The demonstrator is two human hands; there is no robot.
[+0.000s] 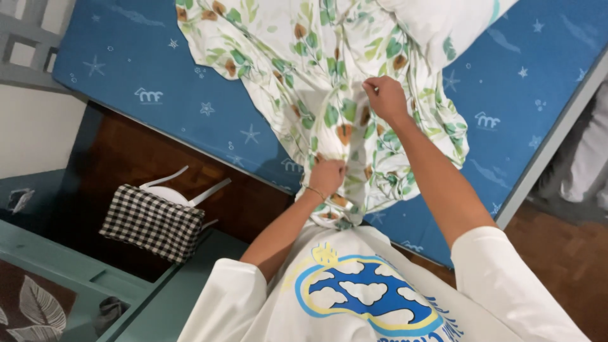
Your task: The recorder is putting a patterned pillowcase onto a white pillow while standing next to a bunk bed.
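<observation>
head view: both hands are gripping the leafy sheet (329, 82) at frame centre over the blue mattress (190, 95). left hand (327, 177) is bunching cloth, right hand (385, 96) is pinching an edge higher; keeping both pinches tight and the edge taut seems best.

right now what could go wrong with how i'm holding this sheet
Both hands, left and right, grip only small bunches of the leafy sheet, so it may slip free. Its loose end hangs off the blue mattress edge and could slide toward the floor. The checked cloth on the chair sits close below.
</observation>
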